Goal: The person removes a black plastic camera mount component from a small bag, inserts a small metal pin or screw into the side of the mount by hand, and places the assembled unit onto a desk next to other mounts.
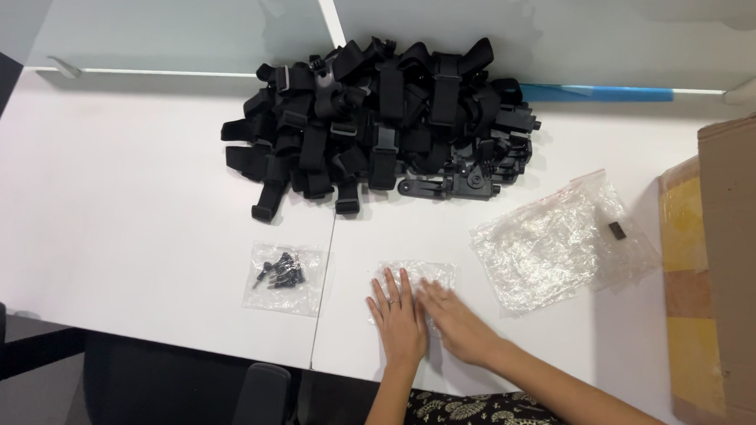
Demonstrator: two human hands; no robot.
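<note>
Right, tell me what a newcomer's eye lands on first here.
The big heap of black straps and mounts at the back of the white table. Then the left hand and right hand, pressed flat side by side on a small clear bag at the near edge.

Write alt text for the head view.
Both hands, left and right, press flat on a small clear bag on a white table. Behind: black strap pile; left: bag of screws.
</note>
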